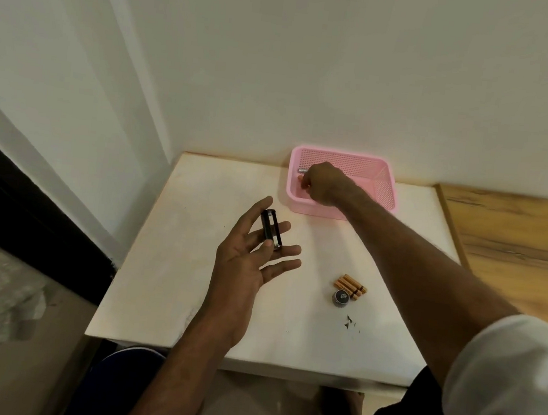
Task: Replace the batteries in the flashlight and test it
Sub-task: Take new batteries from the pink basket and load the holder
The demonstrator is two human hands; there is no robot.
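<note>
My left hand (251,258), fingers spread, one bent, holds the black battery holder (271,229). My right hand (323,185) curls in the far pink basket (384,191); what it pinches I can't tell. Best keep the holder level.

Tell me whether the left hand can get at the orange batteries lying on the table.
Likely yes: only bare table lies between the left hand and the batteries, and the right arm does not cover them. But its grip is taken by the black holder.

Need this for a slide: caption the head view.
Left hand holds a black battery holder; right hand reaches into the pink basket.
</note>
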